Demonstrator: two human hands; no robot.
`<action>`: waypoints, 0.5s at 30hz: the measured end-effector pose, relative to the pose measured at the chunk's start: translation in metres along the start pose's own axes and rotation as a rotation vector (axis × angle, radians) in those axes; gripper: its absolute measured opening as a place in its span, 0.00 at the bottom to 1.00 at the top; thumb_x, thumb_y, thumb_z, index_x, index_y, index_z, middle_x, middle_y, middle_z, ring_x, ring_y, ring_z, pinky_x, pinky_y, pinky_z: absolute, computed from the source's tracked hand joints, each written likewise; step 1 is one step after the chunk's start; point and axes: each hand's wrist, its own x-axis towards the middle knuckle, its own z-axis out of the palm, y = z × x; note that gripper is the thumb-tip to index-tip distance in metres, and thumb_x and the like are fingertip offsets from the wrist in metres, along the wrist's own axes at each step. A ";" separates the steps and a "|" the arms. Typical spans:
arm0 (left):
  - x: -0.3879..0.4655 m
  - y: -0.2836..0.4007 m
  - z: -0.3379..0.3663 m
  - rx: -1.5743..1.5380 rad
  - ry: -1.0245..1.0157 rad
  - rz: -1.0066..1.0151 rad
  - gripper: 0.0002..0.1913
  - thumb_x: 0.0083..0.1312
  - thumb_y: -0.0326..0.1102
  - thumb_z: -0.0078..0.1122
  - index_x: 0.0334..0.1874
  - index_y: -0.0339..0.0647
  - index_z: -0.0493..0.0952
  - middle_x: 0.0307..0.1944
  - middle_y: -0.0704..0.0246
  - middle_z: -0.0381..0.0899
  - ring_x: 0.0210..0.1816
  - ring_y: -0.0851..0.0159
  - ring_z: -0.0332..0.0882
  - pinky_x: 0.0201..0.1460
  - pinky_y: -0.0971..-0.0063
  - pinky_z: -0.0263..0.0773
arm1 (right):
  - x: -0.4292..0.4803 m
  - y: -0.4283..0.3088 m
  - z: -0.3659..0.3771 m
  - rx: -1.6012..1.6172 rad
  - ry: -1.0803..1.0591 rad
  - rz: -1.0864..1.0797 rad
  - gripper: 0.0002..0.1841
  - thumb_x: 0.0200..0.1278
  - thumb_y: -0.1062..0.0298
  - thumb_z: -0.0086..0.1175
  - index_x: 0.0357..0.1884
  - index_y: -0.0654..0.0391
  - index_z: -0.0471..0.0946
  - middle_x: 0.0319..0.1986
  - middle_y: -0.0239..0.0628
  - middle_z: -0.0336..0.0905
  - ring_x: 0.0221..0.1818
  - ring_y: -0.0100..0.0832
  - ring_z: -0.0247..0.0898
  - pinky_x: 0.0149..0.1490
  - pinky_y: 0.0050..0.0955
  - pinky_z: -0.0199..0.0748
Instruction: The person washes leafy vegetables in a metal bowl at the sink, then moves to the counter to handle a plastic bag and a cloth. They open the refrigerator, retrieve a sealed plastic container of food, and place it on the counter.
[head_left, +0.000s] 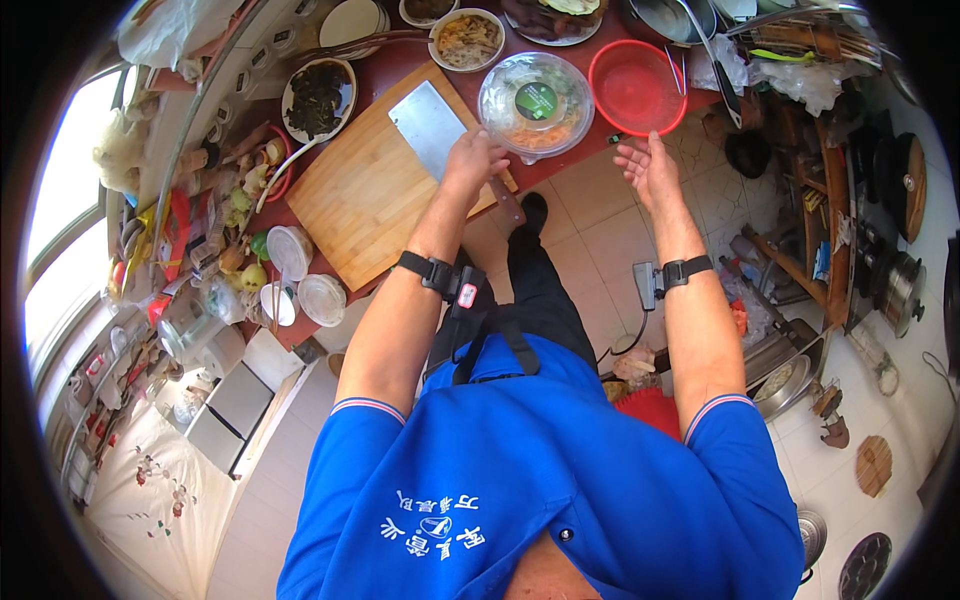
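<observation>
A clear plastic bowl with a clear lid (535, 105) holds shredded vegetables and bears a green label. My left hand (477, 156) is at its near left side, above the cleaver's blade (429, 124); whether its fingertips touch the bowl I cannot tell. The cleaver lies on a wooden cutting board (367, 187), its handle (507, 199) over the board's edge. My right hand (649, 166), palm up with its fingers apart, is just below the rim of a red plastic basin (637, 88) and holds nothing. Metal tongs or a similar thin tool rest on the basin's right rim.
Plates of dark food (320, 100) and a bowl of food (468, 40) stand along the back of the red table (559, 166). Lidded plastic tubs (322, 299) stand at the left edge. A metal pot (673, 21) and a black-handled utensil (724, 84) are at the back right.
</observation>
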 end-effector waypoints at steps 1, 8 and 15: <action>-0.006 0.001 -0.004 0.025 0.027 -0.004 0.26 0.81 0.42 0.42 0.73 0.30 0.61 0.60 0.55 0.77 0.56 0.60 0.79 0.58 0.66 0.78 | -0.004 0.004 0.000 -0.030 0.023 -0.016 0.30 0.76 0.40 0.46 0.59 0.60 0.68 0.44 0.46 0.84 0.39 0.35 0.83 0.36 0.27 0.73; -0.089 -0.012 -0.056 0.161 -0.148 0.109 0.27 0.80 0.41 0.44 0.74 0.30 0.62 0.60 0.55 0.78 0.59 0.62 0.79 0.58 0.67 0.78 | -0.058 0.059 -0.013 -0.375 0.155 0.022 0.24 0.78 0.46 0.46 0.58 0.59 0.70 0.39 0.40 0.85 0.32 0.28 0.81 0.31 0.26 0.73; -0.201 -0.070 -0.169 0.227 -0.125 0.156 0.26 0.80 0.42 0.45 0.74 0.32 0.63 0.60 0.56 0.78 0.58 0.62 0.79 0.58 0.67 0.77 | -0.139 0.145 -0.009 -0.732 0.200 0.122 0.16 0.76 0.55 0.50 0.55 0.54 0.72 0.36 0.35 0.85 0.27 0.25 0.78 0.26 0.23 0.70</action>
